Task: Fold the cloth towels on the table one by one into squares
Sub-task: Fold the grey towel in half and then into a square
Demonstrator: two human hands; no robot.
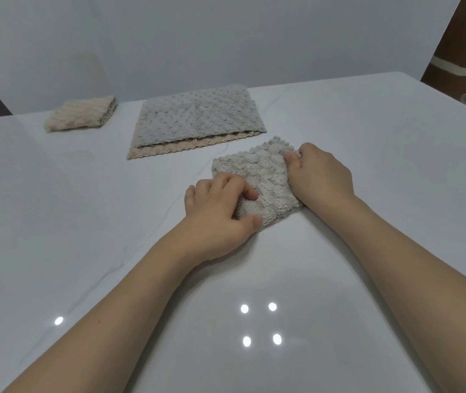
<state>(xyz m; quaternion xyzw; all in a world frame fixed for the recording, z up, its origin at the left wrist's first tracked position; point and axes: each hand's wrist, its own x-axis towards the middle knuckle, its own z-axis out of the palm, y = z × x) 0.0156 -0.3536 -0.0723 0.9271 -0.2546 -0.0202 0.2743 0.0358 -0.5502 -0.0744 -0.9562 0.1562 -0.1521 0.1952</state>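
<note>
Hands meet over a small folded towel near the middle of a glossy white table, and we look down on them from head height. Both bare forearms reach in from the bottom edge and angle inward toward each other. Our left hand lies knuckles up on the near left corner of this fluffy, pale beige towel, its fingers curled down into the pile and its thumb tucked against the near edge, so it grips that corner. Our right hand sits on the towel's right side, also knuckles up, with the thumb pressed onto the top of the cloth and the fingers curled around the far right edge, pinching it. The towel lies flat on the table between the two hands, roughly square and turned a little like a diamond. Beyond it, well apart, lies a larger grey towel spread on top of a beige towel whose scalloped edge shows along the near side. At the far left sits a small cream folded towel. Four round light reflections shine on the tabletop between our forearms.
</note>
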